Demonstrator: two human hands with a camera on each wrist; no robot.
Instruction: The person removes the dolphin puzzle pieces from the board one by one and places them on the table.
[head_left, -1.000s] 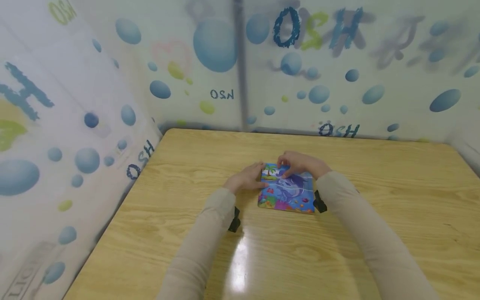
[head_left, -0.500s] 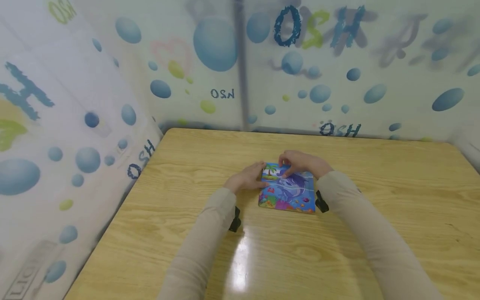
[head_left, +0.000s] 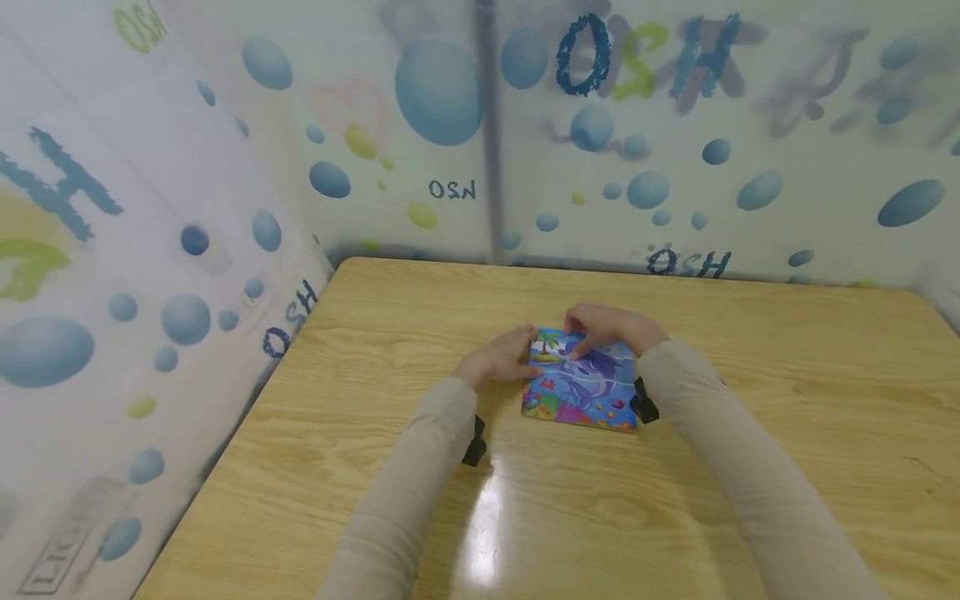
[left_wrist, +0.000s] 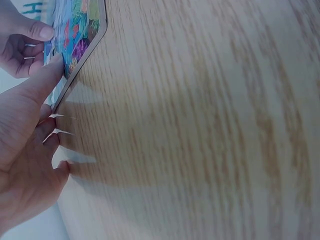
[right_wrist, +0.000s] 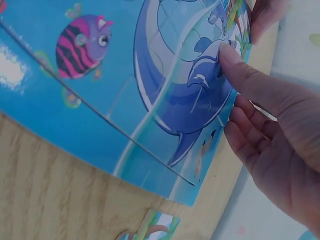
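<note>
A jigsaw puzzle (head_left: 592,400) with dolphins, a palm tree and sea creatures lies on the wooden table, its seams showing in the right wrist view. Along its left edge rests my left hand (head_left: 495,357); the thumb lies on the picture and the other fingers spread down beside the board to the table. My right hand (head_left: 611,327) grips the far edge. Its thumb (right_wrist: 232,57) presses on the dolphin picture while the curled fingers (right_wrist: 247,125) sit at the board's edge. The far edge is partly hidden under that hand in the head view.
A loose printed piece (right_wrist: 157,225) lies on the table just past the puzzle's edge in the right wrist view. The wooden table (head_left: 375,333) meets a wall (head_left: 300,100) printed with blue bubbles at the back and left.
The whole head view has shifted slightly, so everything sits a little farther right. Both hands keep their places on the puzzle.
</note>
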